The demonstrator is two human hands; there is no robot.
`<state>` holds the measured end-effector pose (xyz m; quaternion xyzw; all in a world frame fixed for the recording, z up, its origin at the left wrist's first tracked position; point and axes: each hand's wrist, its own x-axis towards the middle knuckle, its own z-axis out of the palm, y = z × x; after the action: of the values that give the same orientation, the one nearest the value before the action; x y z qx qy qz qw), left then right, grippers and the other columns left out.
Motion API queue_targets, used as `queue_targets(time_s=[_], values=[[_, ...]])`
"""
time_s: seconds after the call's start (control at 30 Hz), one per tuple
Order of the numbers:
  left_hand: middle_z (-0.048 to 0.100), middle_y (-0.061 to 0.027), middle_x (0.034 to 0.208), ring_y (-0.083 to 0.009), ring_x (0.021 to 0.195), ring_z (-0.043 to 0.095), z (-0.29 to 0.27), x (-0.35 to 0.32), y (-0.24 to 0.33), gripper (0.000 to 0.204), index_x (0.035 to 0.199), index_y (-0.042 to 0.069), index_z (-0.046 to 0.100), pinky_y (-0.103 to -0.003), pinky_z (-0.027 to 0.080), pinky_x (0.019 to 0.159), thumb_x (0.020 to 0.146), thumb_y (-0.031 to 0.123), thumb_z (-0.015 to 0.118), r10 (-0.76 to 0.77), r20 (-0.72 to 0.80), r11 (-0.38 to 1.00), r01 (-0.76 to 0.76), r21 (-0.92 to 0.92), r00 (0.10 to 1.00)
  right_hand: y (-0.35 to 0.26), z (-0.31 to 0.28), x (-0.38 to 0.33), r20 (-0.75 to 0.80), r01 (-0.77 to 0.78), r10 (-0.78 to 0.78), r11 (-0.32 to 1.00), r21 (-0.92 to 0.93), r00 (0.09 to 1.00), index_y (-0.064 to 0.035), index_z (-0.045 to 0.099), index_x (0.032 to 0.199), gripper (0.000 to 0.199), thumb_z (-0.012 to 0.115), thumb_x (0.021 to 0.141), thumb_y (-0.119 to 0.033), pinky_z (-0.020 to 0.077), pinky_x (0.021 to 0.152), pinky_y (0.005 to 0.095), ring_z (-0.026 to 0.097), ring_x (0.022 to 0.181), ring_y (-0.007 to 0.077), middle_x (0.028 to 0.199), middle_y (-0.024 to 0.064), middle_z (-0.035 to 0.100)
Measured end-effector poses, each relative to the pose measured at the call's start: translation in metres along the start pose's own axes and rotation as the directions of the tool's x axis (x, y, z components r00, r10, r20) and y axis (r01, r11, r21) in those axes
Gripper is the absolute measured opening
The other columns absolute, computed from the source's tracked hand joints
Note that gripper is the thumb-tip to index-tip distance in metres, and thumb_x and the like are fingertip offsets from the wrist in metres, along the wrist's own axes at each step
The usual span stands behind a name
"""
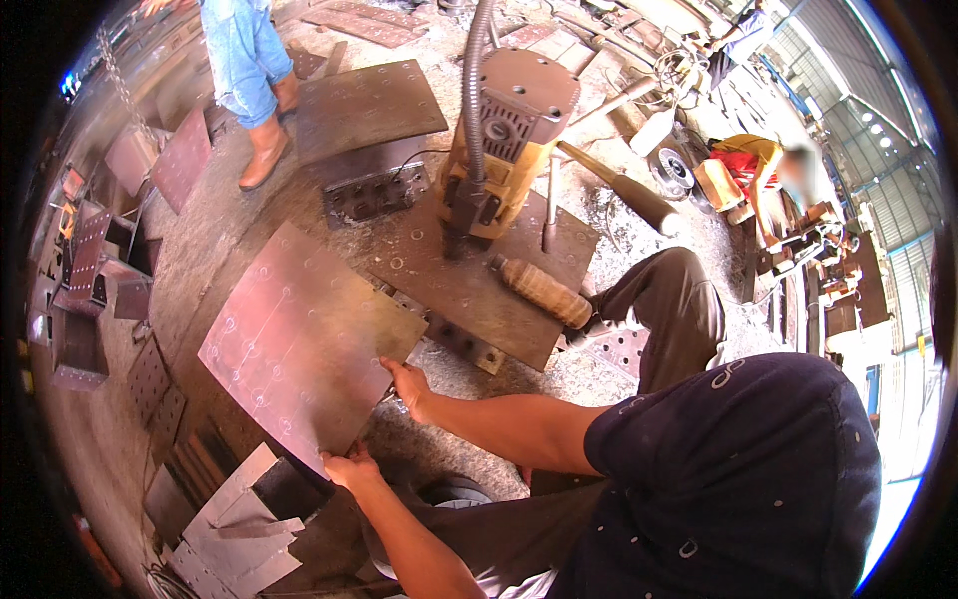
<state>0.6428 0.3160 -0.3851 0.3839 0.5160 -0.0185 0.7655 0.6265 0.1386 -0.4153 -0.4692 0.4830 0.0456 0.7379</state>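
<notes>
Both hands hold a flat, reddish-grey metal plate [299, 339] with chalk lines and small circles on its face. My left hand [349, 466] grips its near lower edge, fingers closed round the rim. My right hand [407, 387] clasps the right edge, thumb on top. Part of the plate's far end rests over or close to a drilled steel bar [469, 344]; whether they touch I cannot tell. Beyond it, a yellow and grey drilling machine [504, 140] stands on another marked plate [569, 240]. A brownish plastic bottle [544, 290] lies on that plate.
A co-worker's leg in blue trousers and a brown boot [264, 150] stands at far left, beside another steel plate [374, 105]. Drilled brackets [85, 260] pile up at left. Torn grey sheet [235, 519] lies near my left arm. Another person [758, 170] crouches at right.
</notes>
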Motion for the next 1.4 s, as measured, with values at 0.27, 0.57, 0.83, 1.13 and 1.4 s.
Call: queue_targets(time_s=[0.27,0.57,0.83,1.13,1.4], values=[[0.056,-0.0126,0.14,-0.0312,0.125,0.057,-0.031,0.032,0.006,0.051,0.145,0.009,0.051,-0.05,0.049,0.105,0.108,0.044,0.049,-0.042,0.145,0.999,0.041,0.006,0.989,-0.014,-0.047,-0.037,0.247,-0.06,0.113,0.975,-0.212,0.962,-0.0047,0.06,0.144,0.08,0.062,0.093,-0.066,0.0416,0.112,0.0495,0.049,0.142,0.0338,0.152,0.0208,0.053],[0.052,-0.0155,0.148,-0.0327,0.136,0.05,-0.004,0.004,-0.008,0.054,0.151,0.008,0.045,-0.051,0.044,0.112,0.109,0.042,0.046,-0.039,0.131,0.995,0.05,-0.084,0.991,-0.033,-0.013,-0.003,0.311,-0.251,0.205,0.961,0.114,0.928,-0.0129,0.05,0.154,0.086,0.07,0.087,-0.063,0.0333,0.116,0.0509,0.039,0.149,0.0311,0.159,0.0136,0.047],[0.053,-0.0185,0.146,-0.0379,0.131,0.055,-0.002,0.002,-0.007,0.055,0.149,-0.001,0.046,-0.054,0.051,0.107,0.111,0.039,0.038,0.041,0.073,0.993,-0.033,-0.111,0.996,-0.018,0.007,0.009,0.21,-0.175,0.136,0.968,0.181,0.968,0.0072,0.051,0.145,0.096,0.07,0.084,-0.064,0.0342,0.116,0.0499,0.048,0.141,0.0311,0.151,0.0182,0.053],[0.055,-0.0216,0.143,-0.0399,0.129,0.057,-0.017,-0.015,-0.022,0.055,0.148,-0.001,0.047,-0.057,0.055,0.101,0.112,0.039,0.032,-0.022,0.036,0.999,0.023,-0.043,0.999,0.001,-0.024,-0.002,0.079,-0.159,0.152,0.983,0.095,0.985,0.0101,0.048,0.145,0.102,0.071,0.082,-0.066,0.0373,0.113,0.0481,0.053,0.134,0.0308,0.143,0.0208,0.058],[0.049,-0.0197,0.151,-0.0385,0.137,0.05,-0.03,-0.1,-0.047,0.06,0.153,0.002,0.042,-0.055,0.046,0.113,0.111,0.043,0.028,-0.038,-0.002,0.994,0.038,-0.105,0.999,0.023,-0.072,-0.036,-0.07,-0.11,0.115,0.991,0.08,0.991,0.0134,0.053,0.136,0.098,0.073,0.081,-0.065,0.0481,0.096,0.0434,0.062,0.114,0.029,0.127,0.0189,0.066]])
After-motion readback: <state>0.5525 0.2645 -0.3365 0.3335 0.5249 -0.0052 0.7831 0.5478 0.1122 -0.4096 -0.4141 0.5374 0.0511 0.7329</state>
